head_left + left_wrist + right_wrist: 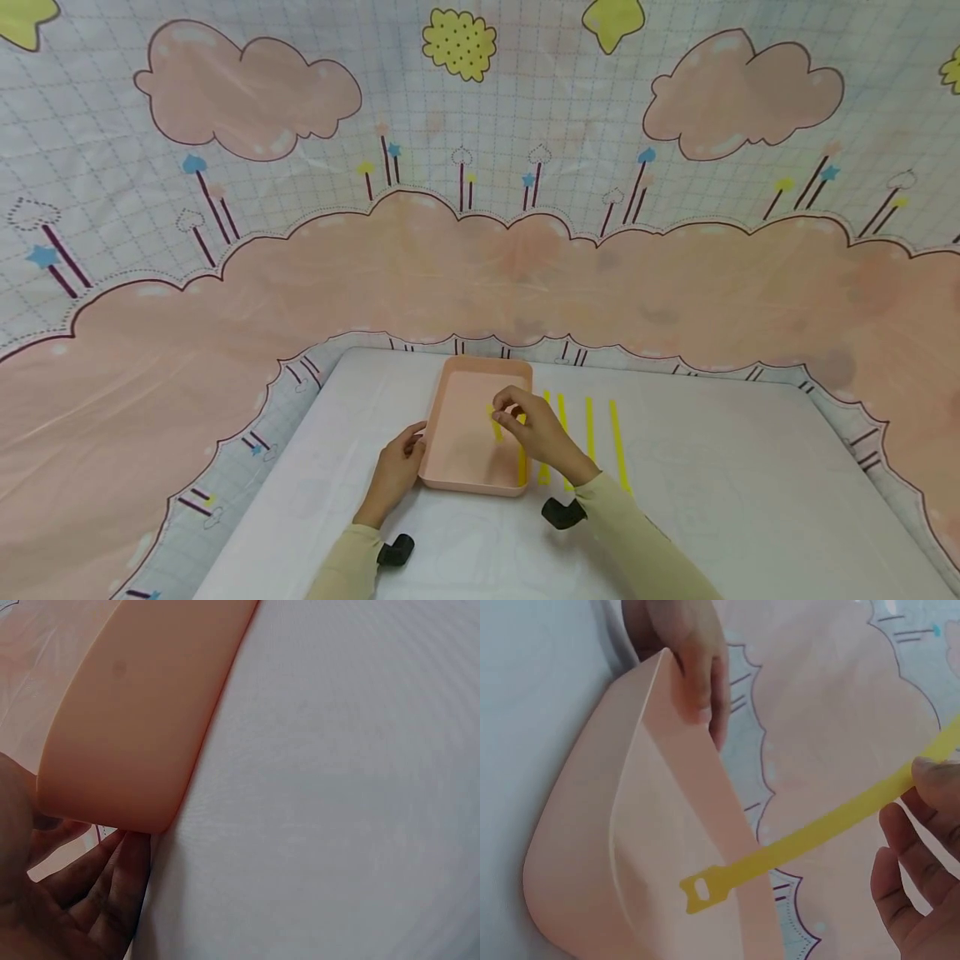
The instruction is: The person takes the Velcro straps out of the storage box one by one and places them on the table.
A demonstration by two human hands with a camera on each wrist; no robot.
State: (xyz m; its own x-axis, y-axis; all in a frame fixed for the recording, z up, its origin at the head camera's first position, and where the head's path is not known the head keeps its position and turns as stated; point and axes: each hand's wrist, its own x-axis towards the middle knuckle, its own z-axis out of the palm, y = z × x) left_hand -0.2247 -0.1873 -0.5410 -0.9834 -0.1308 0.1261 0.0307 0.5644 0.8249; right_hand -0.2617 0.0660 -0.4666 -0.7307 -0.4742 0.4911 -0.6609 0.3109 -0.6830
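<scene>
Right fingers (919, 851) pinch a yellow slotted strap (817, 829), likely light and bendy, best held mid-length; left fingers (124, 889), partly hidden, seemingly grip a peach rectangular plastic tray (461, 429).

Tray (127, 735) looks like smooth plastic, pretty matt. The hook-and-loop strap (817, 832) seems matt too, kinda fabric-like. Table (750, 483) looks smooth, sleeves (637, 533) are soft-looking matt cloth, printed backdrop (525, 275) has a slight sheen.

Tray (467, 392) reachable from far end — hands (396, 471) (538, 427) partly obstruct both sides.
</scene>
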